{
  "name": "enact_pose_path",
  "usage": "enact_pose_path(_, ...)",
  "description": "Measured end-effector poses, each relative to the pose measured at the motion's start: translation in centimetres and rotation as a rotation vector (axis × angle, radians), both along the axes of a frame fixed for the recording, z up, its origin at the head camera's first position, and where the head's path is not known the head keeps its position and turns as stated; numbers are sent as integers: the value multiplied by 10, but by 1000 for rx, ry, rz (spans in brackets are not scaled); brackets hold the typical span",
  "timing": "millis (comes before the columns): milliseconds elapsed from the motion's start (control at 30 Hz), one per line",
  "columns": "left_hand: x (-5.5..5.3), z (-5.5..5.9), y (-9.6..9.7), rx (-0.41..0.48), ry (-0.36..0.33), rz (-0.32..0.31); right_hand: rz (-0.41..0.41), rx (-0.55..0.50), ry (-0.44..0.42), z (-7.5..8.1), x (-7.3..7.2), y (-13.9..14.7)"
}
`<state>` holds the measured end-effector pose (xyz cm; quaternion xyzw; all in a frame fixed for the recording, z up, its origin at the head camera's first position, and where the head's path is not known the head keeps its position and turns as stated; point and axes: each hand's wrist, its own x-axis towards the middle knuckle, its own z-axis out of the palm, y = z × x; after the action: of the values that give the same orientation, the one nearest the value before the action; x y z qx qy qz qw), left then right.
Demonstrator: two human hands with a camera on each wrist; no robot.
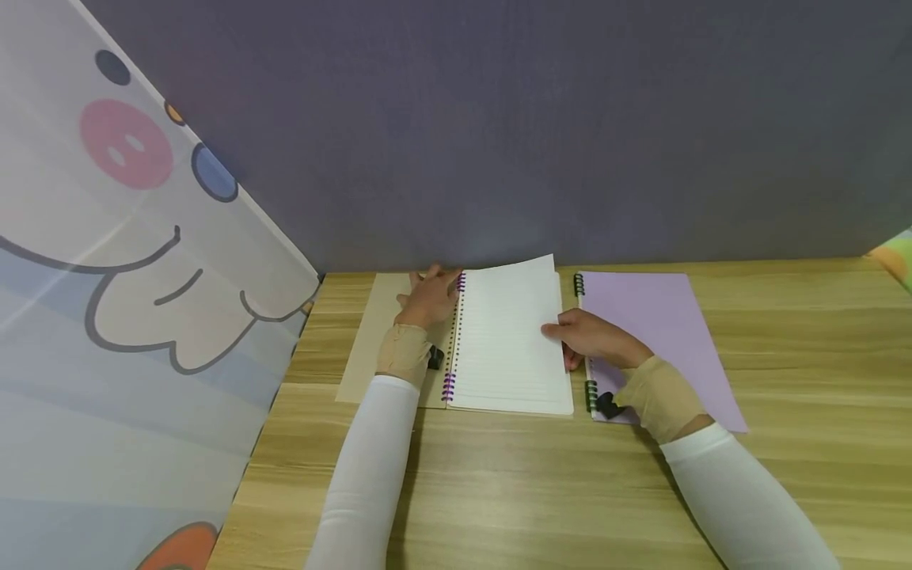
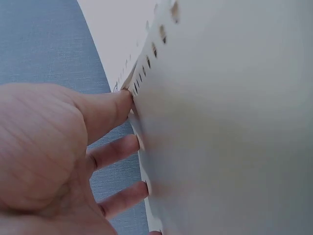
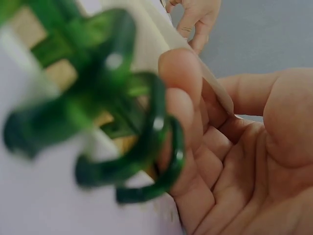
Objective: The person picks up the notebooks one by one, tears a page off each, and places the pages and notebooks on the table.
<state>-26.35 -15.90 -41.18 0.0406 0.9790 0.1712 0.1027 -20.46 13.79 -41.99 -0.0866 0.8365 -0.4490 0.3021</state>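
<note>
A spiral notebook point(image 1: 509, 340) lies open on the wooden table, its lined white page to the right of a purple coil and its beige cover point(image 1: 366, 348) folded out to the left. Over the cover's upper part, beside the coil, rests my left hand point(image 1: 430, 299) with fingers spread. In the left wrist view the thumb point(image 2: 115, 108) presses at the row of binding holes, and the fingertips touch the cover. My right hand point(image 1: 594, 336) pinches the page's right edge between thumb and curled fingers. The page's top right corner lifts above the sheets beneath.
A second notebook with a lilac cover point(image 1: 655, 317) and dark green coil point(image 3: 146, 132) lies under my right wrist. Behind the table rises a dark grey panel point(image 1: 499, 134). A cartoon-printed sheet point(image 1: 157, 332) stands along the left side.
</note>
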Motion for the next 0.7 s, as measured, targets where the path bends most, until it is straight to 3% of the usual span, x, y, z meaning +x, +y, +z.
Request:
enact_pose_path(400, -1, 2, 1, 3, -14, -7, 14, 30, 6, 0, -3, 1)
enact_pose_path(700, -5, 1, -1, 15, -30, 11, 6, -7, -20, 2, -2, -1)
